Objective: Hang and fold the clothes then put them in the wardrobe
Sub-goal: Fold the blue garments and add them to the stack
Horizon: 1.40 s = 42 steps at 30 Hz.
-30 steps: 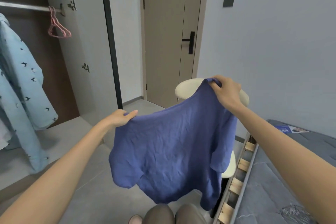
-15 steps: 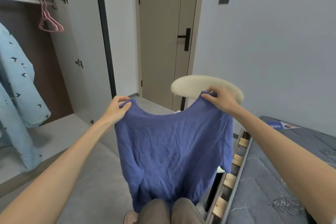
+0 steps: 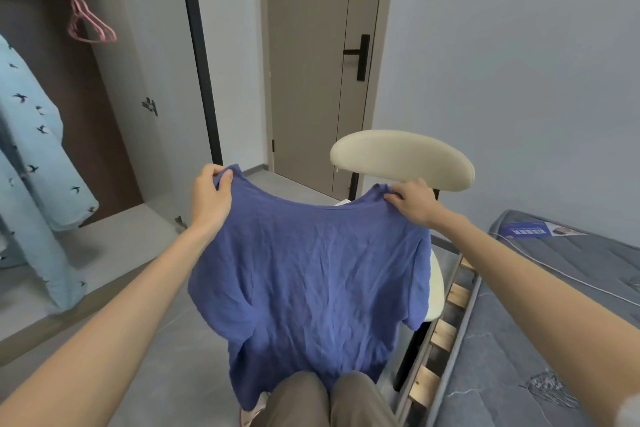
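Blue T-shirt [image 3: 311, 274] held up, L hand [image 3: 209, 199] & R hand [image 3: 412, 203] each pinching a shoulder

Soft, even light fills the room, bright enough with no glare; faint shadows lie on the floor [image 3: 114, 291] under the hanging pale blue garment [image 3: 34, 163]; the wide lens bends the door [image 3: 311, 62] and wardrobe [image 3: 145, 55] lines outward; edges look slightly soft, the centre sharp.
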Each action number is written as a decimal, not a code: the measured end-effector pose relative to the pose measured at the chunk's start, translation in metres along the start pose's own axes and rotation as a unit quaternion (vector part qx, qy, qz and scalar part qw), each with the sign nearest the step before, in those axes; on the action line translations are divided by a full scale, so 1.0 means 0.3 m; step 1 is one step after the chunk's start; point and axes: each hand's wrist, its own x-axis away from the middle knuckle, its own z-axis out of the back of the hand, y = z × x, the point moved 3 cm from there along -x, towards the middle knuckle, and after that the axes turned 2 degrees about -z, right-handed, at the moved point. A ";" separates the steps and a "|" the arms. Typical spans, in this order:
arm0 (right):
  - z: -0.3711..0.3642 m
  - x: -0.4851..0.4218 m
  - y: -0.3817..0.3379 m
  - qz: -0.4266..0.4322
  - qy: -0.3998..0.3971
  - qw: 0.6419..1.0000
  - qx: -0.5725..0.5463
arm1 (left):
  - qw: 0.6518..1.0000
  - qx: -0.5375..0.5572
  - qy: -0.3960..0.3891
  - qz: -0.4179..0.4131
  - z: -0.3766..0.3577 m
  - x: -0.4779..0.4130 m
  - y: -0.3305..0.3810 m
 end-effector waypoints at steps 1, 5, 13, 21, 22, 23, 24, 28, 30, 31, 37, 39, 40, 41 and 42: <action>-0.012 -0.010 -0.007 0.002 0.011 1.000 0.015 | 1.000 -0.003 0.005 -0.004 -0.002 -0.004 -0.003; -0.044 -0.066 -0.050 -0.035 0.029 0.999 -0.029 | 0.999 -0.003 0.031 -0.018 0.009 -0.023 -0.019; -0.138 -0.237 -0.142 -0.134 -0.095 0.879 -0.448 | 0.995 0.040 0.084 -0.035 0.055 -0.086 0.016; 0.075 -0.368 -0.220 -0.074 -0.024 0.730 -0.679 | 0.983 0.131 0.101 -0.084 0.087 -0.137 0.219; 0.108 -0.373 -0.205 -0.066 -0.014 0.715 -0.696 | 0.981 0.142 0.094 -0.089 0.082 -0.139 0.256; 0.136 -0.374 -0.184 -0.065 -0.005 0.704 -0.707 | 0.981 0.151 0.081 -0.092 0.072 -0.137 0.292; 0.160 -0.368 -0.155 -0.069 0.000 0.695 -0.716 | 0.981 0.157 0.061 -0.093 0.055 -0.131 0.326; 0.229 -0.282 0.005 -0.081 0.009 0.696 -0.714 | 0.975 0.189 -0.070 -0.091 -0.064 -0.041 0.451; 0.253 -0.212 0.113 -0.106 0.015 0.708 -0.698 | 0.970 0.179 -0.133 -0.100 -0.141 0.037 0.500; 0.262 -0.169 0.169 -0.120 0.017 0.714 -0.690 | 0.966 0.173 -0.164 -0.104 -0.181 0.079 0.521; 0.274 0.159 0.532 -0.218 0.057 0.716 -0.661 | 0.918 0.184 -0.339 -0.095 -0.448 0.417 0.624; 0.279 0.284 0.658 -0.249 0.080 0.711 -0.653 | 0.892 0.185 -0.403 -0.085 -0.540 0.555 0.659; 0.284 0.348 0.716 -0.262 0.089 0.704 -0.654 | 0.878 0.179 -0.435 -0.082 -0.583 0.624 0.676; 0.289 0.413 0.776 -0.273 0.097 0.696 -0.657 | 0.865 0.177 -0.464 -0.076 -0.625 0.695 0.695; 0.293 0.477 0.835 -0.284 0.106 0.688 -0.659 | 0.853 0.180 -0.485 -0.066 -0.663 0.762 0.716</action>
